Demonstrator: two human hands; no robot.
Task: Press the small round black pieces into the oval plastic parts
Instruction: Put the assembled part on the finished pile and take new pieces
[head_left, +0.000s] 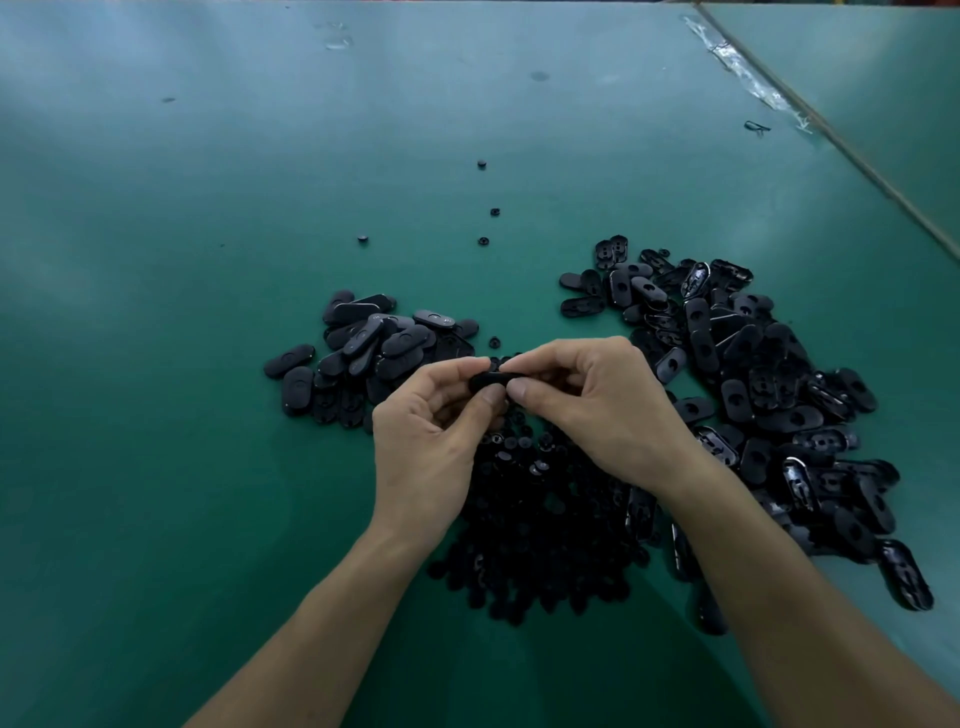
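Note:
Both hands meet over the middle of the green table (156, 312). My left hand (426, 441) and my right hand (597, 410) pinch one black oval plastic part (491, 380) between thumbs and forefingers. Most of that part is hidden by the fingertips. Whether a round piece sits in it cannot be seen. Under my wrists lies a heap of small round black pieces (540, 525). A pile of oval parts (363, 353) lies to the left, smooth sides mostly up. A bigger pile of oval parts (753, 395) spreads to the right, many with hollow sides up.
Several stray round pieces lie farther back, such as one round piece (481, 164) and another round piece (362, 239). A seam with torn tape (748, 78) runs diagonally at the far right. A small wire bit (756, 127) lies near it.

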